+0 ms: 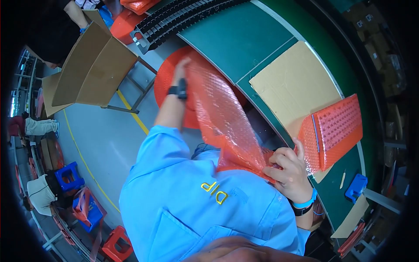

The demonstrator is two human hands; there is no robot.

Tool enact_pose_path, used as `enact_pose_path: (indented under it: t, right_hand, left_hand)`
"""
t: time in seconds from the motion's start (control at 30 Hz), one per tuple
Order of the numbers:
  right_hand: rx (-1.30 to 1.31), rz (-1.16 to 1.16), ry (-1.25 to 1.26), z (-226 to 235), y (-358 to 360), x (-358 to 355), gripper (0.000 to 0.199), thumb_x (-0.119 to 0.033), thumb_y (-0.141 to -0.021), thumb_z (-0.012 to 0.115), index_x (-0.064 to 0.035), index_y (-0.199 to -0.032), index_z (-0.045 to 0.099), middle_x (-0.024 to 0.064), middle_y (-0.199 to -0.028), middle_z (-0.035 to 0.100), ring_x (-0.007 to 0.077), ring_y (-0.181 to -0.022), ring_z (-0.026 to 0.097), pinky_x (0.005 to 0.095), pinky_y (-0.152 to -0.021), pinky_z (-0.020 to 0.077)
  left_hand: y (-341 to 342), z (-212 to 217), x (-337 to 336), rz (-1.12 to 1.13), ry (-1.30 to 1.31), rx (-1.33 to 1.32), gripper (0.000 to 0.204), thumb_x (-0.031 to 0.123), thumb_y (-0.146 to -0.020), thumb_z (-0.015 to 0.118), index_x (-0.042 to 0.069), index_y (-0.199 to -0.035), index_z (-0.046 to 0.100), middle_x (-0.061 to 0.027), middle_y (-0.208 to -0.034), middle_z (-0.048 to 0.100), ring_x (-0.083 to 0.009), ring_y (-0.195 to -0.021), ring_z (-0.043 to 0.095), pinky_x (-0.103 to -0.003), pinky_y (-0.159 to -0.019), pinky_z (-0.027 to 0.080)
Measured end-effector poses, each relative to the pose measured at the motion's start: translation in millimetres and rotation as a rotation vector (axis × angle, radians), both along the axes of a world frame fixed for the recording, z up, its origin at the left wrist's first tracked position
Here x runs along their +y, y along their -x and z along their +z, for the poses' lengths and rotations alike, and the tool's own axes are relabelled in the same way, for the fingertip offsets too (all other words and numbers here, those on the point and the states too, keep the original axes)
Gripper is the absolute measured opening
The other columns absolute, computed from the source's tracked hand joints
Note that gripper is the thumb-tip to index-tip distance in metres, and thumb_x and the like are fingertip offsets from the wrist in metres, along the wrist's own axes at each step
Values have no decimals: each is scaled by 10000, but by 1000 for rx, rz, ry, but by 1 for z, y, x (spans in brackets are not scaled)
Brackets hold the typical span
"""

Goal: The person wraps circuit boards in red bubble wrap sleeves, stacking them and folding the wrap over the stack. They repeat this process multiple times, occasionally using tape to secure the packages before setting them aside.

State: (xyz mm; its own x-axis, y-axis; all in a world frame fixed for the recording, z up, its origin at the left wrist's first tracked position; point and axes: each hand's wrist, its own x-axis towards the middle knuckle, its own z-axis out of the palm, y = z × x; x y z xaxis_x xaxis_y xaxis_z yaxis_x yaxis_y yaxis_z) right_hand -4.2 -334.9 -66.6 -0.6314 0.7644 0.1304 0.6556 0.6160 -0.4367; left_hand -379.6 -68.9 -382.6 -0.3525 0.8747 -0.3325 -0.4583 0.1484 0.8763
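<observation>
Green-topped counter (244,39) curves past; a long translucent red bubble-wrap sheet (222,122) stretches taut between left hand (181,70), gripping its far end, and right hand (290,168), pinching its near end.

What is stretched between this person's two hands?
A sheet of red bubble wrap, seen in the head view, running from the left hand to the right hand.

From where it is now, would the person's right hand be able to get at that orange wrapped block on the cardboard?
Probably yes: the right hand lies right beside the orange wrapped block, nothing between them, though it grips the bubble wrap sheet.
</observation>
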Motion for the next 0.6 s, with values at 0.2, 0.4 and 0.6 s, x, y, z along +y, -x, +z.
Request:
enact_pose_path:
  t: [0.2,0.4,0.6]
  right_hand:
    - [-8,170,63,-3,6,11,305,-12,-497,774,-127,-775,725,31,-870,594,227,-982,591,596,-1110,298]
    - [8,228,103,-2,3,11,295,7,-519,748,-114,-787,714,39,-890,599,234,-971,589,587,-1111,308]
    - [5,167,-3,-6,5,9,253,12,-577,713,-96,-805,695,46,-881,595,242,-938,588,572,-1069,343]
  left_hand:
    - [155,217,-171,46,-413,521,576,201,-901,662,12,-1396,436,-137,-1247,606,-234,-1171,585,-403,-969,492]
    - [229,181,-275,-389,461,404,655,585,-931,587,-16,-1190,616,-183,-1208,649,-226,-1125,613,-366,-947,497]
    - [108,67,-342,-1005,885,1130,462,396,-903,624,52,-1209,663,-124,-1141,695,-286,-992,641,-407,-896,502]
